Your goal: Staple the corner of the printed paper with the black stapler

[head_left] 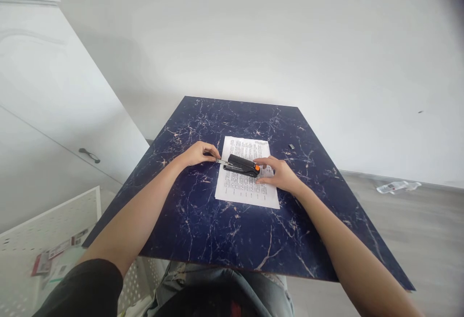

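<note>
A black stapler with an orange end lies over printed sheets of paper. From its left end sticks out a metal slide. My left hand pinches the tip of this slide between thumb and fingers. At the orange end, my right hand has its thumb and fingers on either side of the stapler, gripping it. The sheets lie flat on the dark blue marbled table.
A small dark greyish piece lies on the table, right of the paper. A white cabinet and a white perforated basket stand at left. Clear plastic packaging lies on the floor at right, near the wall.
</note>
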Demonstrator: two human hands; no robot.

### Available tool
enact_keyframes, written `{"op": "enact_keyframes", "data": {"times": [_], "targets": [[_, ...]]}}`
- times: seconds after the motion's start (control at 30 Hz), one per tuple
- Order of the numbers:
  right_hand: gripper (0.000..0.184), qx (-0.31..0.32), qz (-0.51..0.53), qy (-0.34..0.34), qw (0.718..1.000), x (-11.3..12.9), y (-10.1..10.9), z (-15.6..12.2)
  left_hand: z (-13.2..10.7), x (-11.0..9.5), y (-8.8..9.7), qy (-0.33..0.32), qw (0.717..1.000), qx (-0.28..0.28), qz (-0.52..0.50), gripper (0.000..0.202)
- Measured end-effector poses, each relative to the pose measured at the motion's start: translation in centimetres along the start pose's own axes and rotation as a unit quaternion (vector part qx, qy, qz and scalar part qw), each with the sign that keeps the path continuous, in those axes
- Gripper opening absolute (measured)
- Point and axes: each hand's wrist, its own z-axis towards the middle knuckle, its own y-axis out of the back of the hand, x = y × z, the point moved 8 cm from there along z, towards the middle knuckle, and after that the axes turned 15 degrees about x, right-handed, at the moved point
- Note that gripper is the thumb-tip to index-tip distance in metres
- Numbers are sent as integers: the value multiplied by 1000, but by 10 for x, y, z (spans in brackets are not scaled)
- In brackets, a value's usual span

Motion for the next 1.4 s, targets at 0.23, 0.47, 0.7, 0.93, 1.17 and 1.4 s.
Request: {"op": "enact_keyframes", "data": {"times": [0.23, 0.47, 0.7, 0.93, 1.17, 1.4], "targets": [[50, -19, -9, -48, 999, -1, -10, 6, 9, -20, -9, -34, 996, -69, 47, 21], [47, -29, -7, -67, 997, -2, -6, 6, 20, -23, -25, -43, 997, -48, 46, 26], [49, -23, -9, -67, 997, -4, -8, 7, 30, -20, -39, -22, 997, -5, 79, 29], [43, -34, -6, -63, 997, -3, -7, 7, 36, -21, -40, -21, 993, -9, 116, 28], [42, -3, -26, -27, 999, 11, -9, 11, 32, -19, -38, -29, 996, -18, 80, 22], [32, 70, -28, -41, 996, 11, 0, -4, 26, -6, -17, -47, 993, -64, -83, 30]]}}
